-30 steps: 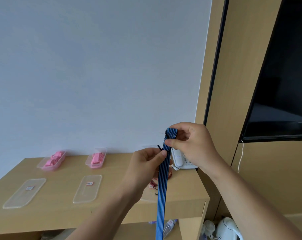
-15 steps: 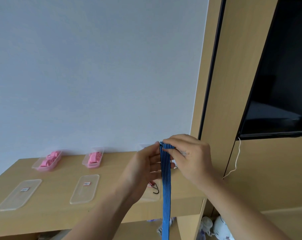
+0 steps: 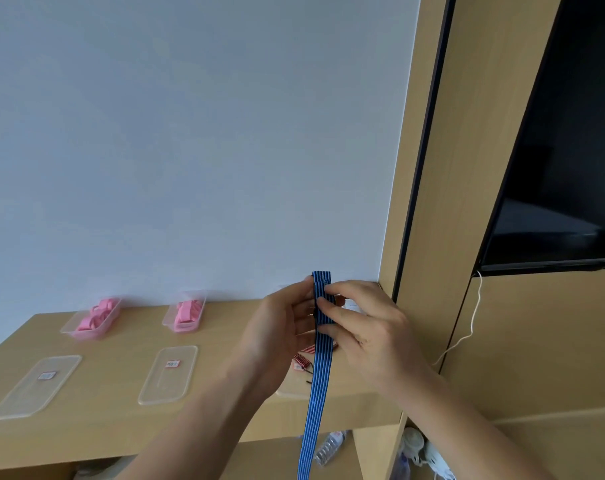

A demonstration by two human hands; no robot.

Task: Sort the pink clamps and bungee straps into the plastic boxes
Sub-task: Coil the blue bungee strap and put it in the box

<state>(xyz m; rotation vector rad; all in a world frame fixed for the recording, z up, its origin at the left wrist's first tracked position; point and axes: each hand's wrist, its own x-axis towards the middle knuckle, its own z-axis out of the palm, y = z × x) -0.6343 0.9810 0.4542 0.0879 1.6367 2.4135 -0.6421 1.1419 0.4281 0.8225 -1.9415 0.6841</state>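
A blue striped bungee strap (image 3: 317,382) hangs down in front of the wooden table (image 3: 225,344), its top end folded over. My left hand (image 3: 277,334) holds the fold from the left and my right hand (image 3: 360,327) pinches it from the right. A red striped bungee strap (image 3: 303,360) lies on the table behind my hands, partly hidden. Two clear plastic boxes (image 3: 92,318) (image 3: 186,315) at the back of the table hold pink clamps.
Two clear lids (image 3: 36,384) (image 3: 168,372) lie flat on the table's front half; a third lid (image 3: 290,391) shows under the red strap. A dark TV (image 3: 557,161) hangs on the wooden wall at right. A bottle (image 3: 329,448) and white items sit below the table.
Both hands have dropped a little and come closer together on the blue strap's top, with more strap folded between them. The view has shifted slightly to the right.
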